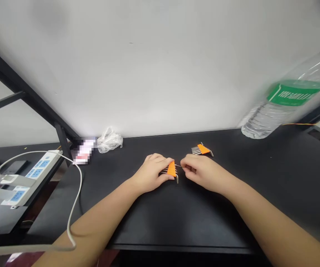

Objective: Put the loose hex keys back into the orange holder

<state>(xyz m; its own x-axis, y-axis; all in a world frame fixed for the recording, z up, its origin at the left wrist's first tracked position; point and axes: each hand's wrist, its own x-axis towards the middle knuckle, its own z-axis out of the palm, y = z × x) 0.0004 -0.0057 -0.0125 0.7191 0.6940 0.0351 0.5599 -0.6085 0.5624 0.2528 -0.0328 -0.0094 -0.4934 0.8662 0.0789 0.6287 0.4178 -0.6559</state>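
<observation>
An orange holder (171, 169) with several metal hex keys is gripped between the thumb and fingers of my left hand (152, 173), low over the black table. Just to its right, my right hand (200, 171) pinches the end of a thin metal key (179, 165) at the holder's upper right side. Behind my right hand lies a second orange holder (203, 149) with several metal keys, touched by neither hand.
The black table (176, 222) meets a pale wall behind. A large water bottle (282, 100) stands at the back right. A crumpled plastic bag (110, 140) lies back left. A white cable (79, 185) loops over my left forearm from a power strip (34, 178).
</observation>
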